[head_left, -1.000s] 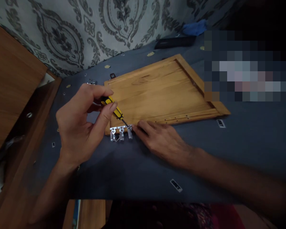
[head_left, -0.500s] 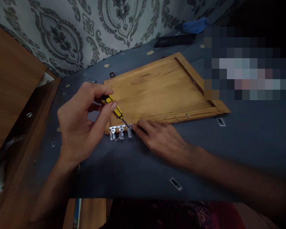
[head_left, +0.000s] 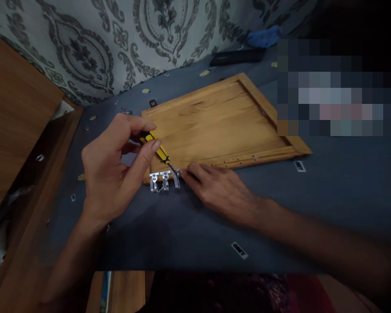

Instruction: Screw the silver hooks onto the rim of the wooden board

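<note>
My left hand (head_left: 112, 169) is closed around a yellow-and-black screwdriver (head_left: 161, 152). The screwdriver slants down to the right, its tip at the third metal hook (head_left: 177, 180) on the near edge of a framed wooden board (head_left: 211, 124). With fingers together, my right hand (head_left: 220, 191) steadies that hook's plate from the right; its fingertips partly cover the plate. To the left, two similar metal hooks (head_left: 154, 181) sit along the same edge, hanging over it. Whether a screw is under the tip is too small to tell.
The board lies on a dark blue patterned cloth (head_left: 189, 234). Behind it are a black flat object (head_left: 237, 57) and a blue cloth (head_left: 263, 37). Small metal pieces (head_left: 126, 111) lie past my left hand. A wooden cabinet (head_left: 16, 95) stands left; the upper right is pixelated.
Hardly anything differs. The view has shifted very slightly, and my left hand has turned a touch with the screwdriver still at the third hook.
</note>
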`<state>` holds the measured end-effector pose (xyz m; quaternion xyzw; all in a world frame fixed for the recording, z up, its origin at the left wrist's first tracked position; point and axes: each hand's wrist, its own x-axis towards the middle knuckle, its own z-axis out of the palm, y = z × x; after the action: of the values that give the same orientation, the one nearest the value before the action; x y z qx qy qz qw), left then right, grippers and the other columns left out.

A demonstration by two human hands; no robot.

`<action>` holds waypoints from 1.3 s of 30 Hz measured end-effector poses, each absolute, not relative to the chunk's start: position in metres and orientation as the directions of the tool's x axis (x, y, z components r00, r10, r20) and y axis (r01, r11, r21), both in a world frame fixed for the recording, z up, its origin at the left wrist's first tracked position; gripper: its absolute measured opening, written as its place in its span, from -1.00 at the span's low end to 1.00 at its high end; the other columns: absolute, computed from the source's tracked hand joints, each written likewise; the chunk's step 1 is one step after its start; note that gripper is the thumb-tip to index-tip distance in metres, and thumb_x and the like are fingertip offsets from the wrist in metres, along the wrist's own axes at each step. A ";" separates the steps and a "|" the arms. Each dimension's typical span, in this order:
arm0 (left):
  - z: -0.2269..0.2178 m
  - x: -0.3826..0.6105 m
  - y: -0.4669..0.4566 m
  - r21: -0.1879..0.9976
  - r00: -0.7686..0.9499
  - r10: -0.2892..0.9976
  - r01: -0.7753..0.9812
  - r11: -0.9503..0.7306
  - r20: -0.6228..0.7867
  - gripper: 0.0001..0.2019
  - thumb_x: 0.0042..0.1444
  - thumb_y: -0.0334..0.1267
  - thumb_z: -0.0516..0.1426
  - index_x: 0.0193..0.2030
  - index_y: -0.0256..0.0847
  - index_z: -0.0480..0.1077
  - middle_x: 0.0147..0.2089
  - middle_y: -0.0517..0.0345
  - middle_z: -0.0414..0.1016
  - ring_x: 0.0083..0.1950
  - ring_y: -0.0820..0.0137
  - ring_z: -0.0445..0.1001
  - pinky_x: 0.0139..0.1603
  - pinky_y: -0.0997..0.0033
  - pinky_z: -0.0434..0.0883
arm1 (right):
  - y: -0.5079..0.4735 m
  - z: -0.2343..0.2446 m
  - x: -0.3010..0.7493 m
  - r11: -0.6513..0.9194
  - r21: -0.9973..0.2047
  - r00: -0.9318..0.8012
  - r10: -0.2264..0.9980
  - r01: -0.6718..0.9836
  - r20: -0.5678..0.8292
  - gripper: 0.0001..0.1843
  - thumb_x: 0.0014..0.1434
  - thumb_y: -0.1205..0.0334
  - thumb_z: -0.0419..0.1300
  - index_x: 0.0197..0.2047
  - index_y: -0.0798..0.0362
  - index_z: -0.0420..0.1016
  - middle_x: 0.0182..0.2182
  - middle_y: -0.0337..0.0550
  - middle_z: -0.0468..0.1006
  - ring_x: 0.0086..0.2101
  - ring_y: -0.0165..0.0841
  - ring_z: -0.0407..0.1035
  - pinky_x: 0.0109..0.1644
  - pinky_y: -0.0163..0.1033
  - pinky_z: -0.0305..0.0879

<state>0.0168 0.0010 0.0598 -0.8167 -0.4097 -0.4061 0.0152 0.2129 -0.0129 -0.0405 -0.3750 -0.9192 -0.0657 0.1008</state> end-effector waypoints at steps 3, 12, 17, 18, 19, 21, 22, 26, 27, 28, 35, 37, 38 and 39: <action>0.061 0.016 0.000 0.311 0.333 0.661 0.683 -0.661 0.673 -0.85 0.23 -0.29 0.25 -0.08 0.02 0.49 -0.22 0.30 0.52 -0.31 0.47 0.56 -0.32 0.46 0.61 | -0.013 -0.040 0.213 0.714 0.017 -0.698 0.679 0.700 0.226 -0.69 0.28 0.50 0.10 0.08 0.21 0.45 -0.18 0.02 0.55 -0.28 -0.30 0.42 -0.39 -0.24 0.20; 0.061 0.015 0.002 0.289 0.341 0.647 0.687 -0.667 0.682 -0.85 0.22 -0.29 0.25 -0.08 0.00 0.51 -0.27 0.25 0.48 -0.31 0.47 0.52 -0.33 0.47 0.57 | -0.013 -0.041 0.213 0.714 0.034 -0.697 0.670 0.699 0.255 -0.68 0.29 0.49 0.08 0.09 0.22 0.45 -0.18 0.02 0.55 -0.29 -0.30 0.43 -0.41 -0.24 0.20; 0.062 0.015 0.002 0.259 0.357 0.642 0.702 -0.664 0.678 -0.85 0.22 -0.29 0.25 -0.08 0.00 0.50 -0.27 0.27 0.47 -0.31 0.47 0.52 -0.33 0.47 0.57 | -0.013 -0.042 0.213 0.716 0.026 -0.697 0.671 0.698 0.252 -0.68 0.28 0.50 0.07 0.07 0.21 0.45 -0.19 0.00 0.54 -0.29 -0.29 0.42 -0.42 -0.21 0.18; 0.062 0.015 0.002 0.260 0.359 0.644 0.702 -0.663 0.675 -0.85 0.22 -0.30 0.25 -0.08 -0.01 0.50 -0.27 0.27 0.46 -0.31 0.48 0.51 -0.32 0.47 0.57 | -0.013 -0.041 0.213 0.715 0.033 -0.699 0.672 0.699 0.247 -0.68 0.28 0.49 0.08 0.07 0.21 0.45 -0.19 -0.01 0.54 -0.29 -0.29 0.42 -0.43 -0.21 0.16; 0.063 0.015 0.002 0.261 0.362 0.644 0.698 -0.666 0.674 -0.84 0.23 -0.31 0.25 -0.07 -0.01 0.50 -0.27 0.27 0.46 -0.31 0.49 0.50 -0.31 0.49 0.57 | -0.013 -0.041 0.213 0.714 0.038 -0.699 0.672 0.699 0.243 -0.69 0.28 0.48 0.09 0.07 0.20 0.45 -0.19 -0.01 0.54 -0.29 -0.29 0.42 -0.43 -0.21 0.14; 0.063 0.015 0.001 0.263 0.376 0.647 0.693 -0.671 0.663 -0.84 0.23 -0.33 0.24 -0.07 -0.03 0.49 -0.27 0.28 0.45 -0.31 0.51 0.49 -0.30 0.51 0.57 | -0.013 -0.040 0.213 0.710 0.043 -0.697 0.677 0.703 0.237 -0.70 0.29 0.47 0.09 0.07 0.19 0.46 -0.19 -0.01 0.55 -0.29 -0.29 0.42 -0.44 -0.22 0.11; 0.063 0.015 0.001 0.264 0.384 0.649 0.690 -0.675 0.657 -0.83 0.23 -0.34 0.24 -0.06 -0.03 0.49 -0.27 0.28 0.46 -0.31 0.52 0.49 -0.29 0.52 0.56 | -0.013 -0.040 0.213 0.709 0.041 -0.697 0.678 0.704 0.235 -0.70 0.29 0.47 0.09 0.06 0.19 0.46 -0.19 -0.01 0.55 -0.29 -0.30 0.42 -0.44 -0.23 0.09; 0.063 0.015 0.002 0.241 0.406 0.640 0.689 -0.683 0.652 -0.81 0.22 -0.32 0.25 -0.05 -0.02 0.47 -0.21 0.29 0.51 -0.31 0.53 0.51 -0.28 0.53 0.56 | -0.012 -0.040 0.212 0.710 0.040 -0.697 0.675 0.703 0.242 -0.70 0.29 0.48 0.09 0.06 0.20 0.46 -0.20 -0.01 0.55 -0.30 -0.29 0.42 -0.44 -0.21 0.11; 0.062 0.014 0.002 0.233 0.404 0.636 0.694 -0.682 0.657 -0.83 0.23 -0.29 0.25 -0.05 -0.01 0.47 -0.20 0.28 0.52 -0.31 0.52 0.52 -0.29 0.51 0.56 | -0.013 -0.040 0.212 0.710 0.044 -0.697 0.675 0.703 0.244 -0.70 0.29 0.48 0.10 0.06 0.19 0.46 -0.21 -0.02 0.54 -0.31 -0.28 0.42 -0.44 -0.20 0.12; 0.061 0.014 0.003 0.228 0.397 0.637 0.703 -0.673 0.661 -0.84 0.24 -0.26 0.25 -0.05 0.00 0.47 -0.20 0.28 0.53 -0.32 0.51 0.53 -0.31 0.49 0.55 | -0.013 -0.040 0.213 0.709 0.047 -0.696 0.674 0.703 0.246 -0.70 0.28 0.48 0.10 0.06 0.19 0.46 -0.22 -0.03 0.54 -0.31 -0.28 0.42 -0.44 -0.19 0.12; 0.056 0.016 0.009 0.210 0.356 0.632 0.736 -0.644 0.688 -0.83 0.19 -0.15 0.30 -0.09 0.00 0.49 -0.26 0.30 0.52 -0.34 0.46 0.56 -0.33 0.41 0.57 | -0.013 -0.036 0.212 0.711 0.017 -0.696 0.683 0.703 0.219 -0.69 0.30 0.48 0.07 0.06 0.21 0.47 -0.20 0.00 0.55 -0.29 -0.28 0.42 -0.42 -0.20 0.17; 0.057 0.016 0.013 0.213 0.386 0.620 0.707 -0.674 0.683 -0.84 0.21 -0.19 0.29 -0.09 -0.01 0.48 -0.24 0.31 0.53 -0.34 0.47 0.56 -0.34 0.40 0.59 | -0.013 -0.035 0.211 0.705 0.020 -0.694 0.693 0.709 0.197 -0.68 0.29 0.48 0.08 0.08 0.21 0.47 -0.18 0.01 0.55 -0.28 -0.27 0.43 -0.42 -0.21 0.15; 0.058 0.016 0.015 0.216 0.400 0.619 0.696 -0.685 0.676 -0.84 0.21 -0.21 0.29 -0.08 -0.01 0.47 -0.22 0.31 0.53 -0.33 0.47 0.56 -0.33 0.38 0.60 | -0.013 -0.034 0.211 0.703 0.020 -0.693 0.695 0.711 0.191 -0.67 0.30 0.47 0.08 0.09 0.21 0.47 -0.17 0.02 0.55 -0.27 -0.27 0.43 -0.42 -0.21 0.14; 0.058 0.015 0.017 0.216 0.416 0.612 0.680 -0.700 0.673 -0.83 0.22 -0.23 0.29 -0.06 0.00 0.47 -0.21 0.31 0.54 -0.32 0.47 0.56 -0.32 0.35 0.61 | -0.013 -0.034 0.211 0.703 0.019 -0.693 0.696 0.711 0.187 -0.67 0.30 0.47 0.08 0.10 0.21 0.46 -0.16 0.02 0.55 -0.27 -0.27 0.43 -0.43 -0.21 0.14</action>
<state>0.0147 0.0168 0.0582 -0.8403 -0.3844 -0.3795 0.0452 0.2112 -0.0133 -0.0341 -0.3829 -0.9189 -0.0448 0.0833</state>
